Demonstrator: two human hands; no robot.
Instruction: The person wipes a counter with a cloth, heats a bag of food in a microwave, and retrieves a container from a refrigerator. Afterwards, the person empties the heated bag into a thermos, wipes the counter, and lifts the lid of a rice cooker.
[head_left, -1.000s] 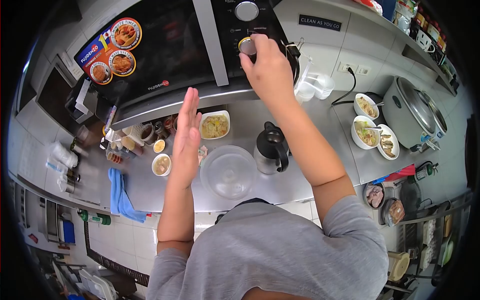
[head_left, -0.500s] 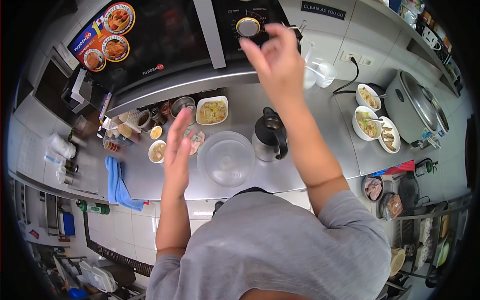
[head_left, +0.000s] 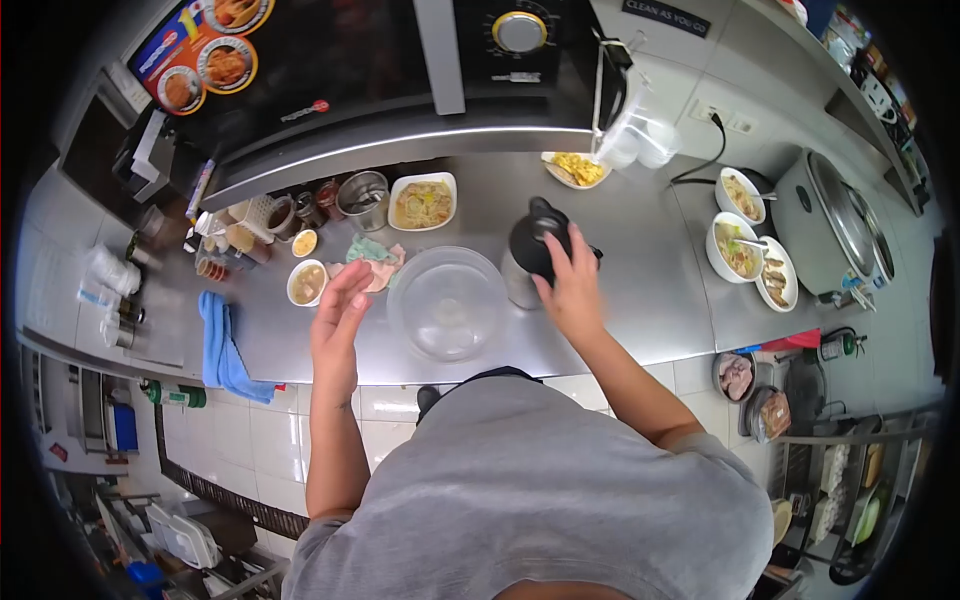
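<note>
My right hand [head_left: 572, 295] is on the black lid of a jug [head_left: 522, 287], thumb and fingers spread across the lid's near side. The jug's handle shows just right of my fingers, and its body is partly hidden. My left hand [head_left: 338, 335] hangs in the air over the counter's front edge, fingers stretched out and holding nothing. Between my hands stands a clear round plastic container [head_left: 447, 335]. Left of it lie a crumpled pink and green cloth [head_left: 380, 268] and a small white bowl of soup [head_left: 307, 283].
A microwave [head_left: 350, 70] overhangs the back of the steel counter [head_left: 640, 310]. Behind the jug sits a bowl of yellow food [head_left: 577, 168]; a square noodle bowl [head_left: 422, 203] is further left. Filled bowls [head_left: 735, 250] and a rice cooker [head_left: 825, 220] stand right. A blue towel [head_left: 225, 350] drapes the left edge.
My right hand has come down from near the microwave dial onto the jug's lid. The jug's handle now points more to the right. The view has shifted slightly, uncovering the yellow food.
</note>
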